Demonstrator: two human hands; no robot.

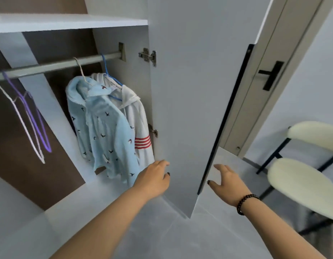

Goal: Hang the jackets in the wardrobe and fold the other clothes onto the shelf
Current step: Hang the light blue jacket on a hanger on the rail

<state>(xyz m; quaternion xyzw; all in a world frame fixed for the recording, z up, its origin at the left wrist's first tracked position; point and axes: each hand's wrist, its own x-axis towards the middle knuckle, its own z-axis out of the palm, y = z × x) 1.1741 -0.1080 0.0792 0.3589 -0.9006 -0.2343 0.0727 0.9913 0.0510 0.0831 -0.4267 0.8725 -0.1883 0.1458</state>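
Head view: you stand at an open wardrobe (49, 23), both bare arms stretched toward its smooth pale grey door (190, 109), which swings out at centre frame. Your left hand (154, 179) lies against the door's inner face near its lower edge, fingers loosely bent, holding nothing. Your right hand (227, 181), a dark beaded bracelet (246, 203) on its wrist, reaches for the door's black outer edge with fingers spread and relaxed, also holding nothing; whether it touches the edge cannot be told.

Two jackets hang side by side from the round metal rail (59, 65) in the right part of the wardrobe: a soft light-blue hooded jacket (104, 131) sprinkled with small dark bird shapes, and behind it a white hooded jacket (137, 116) with red stripes on the sleeve, on a blue hanger (109, 75). Two thin bare hangers, one purple (36, 116) and one white (25, 126), dangle at left. A flat white shelf (72, 22) runs above the rail. Two metal hinges (148, 56) show on the door. At right, a cream padded chair (302, 176) on black legs.
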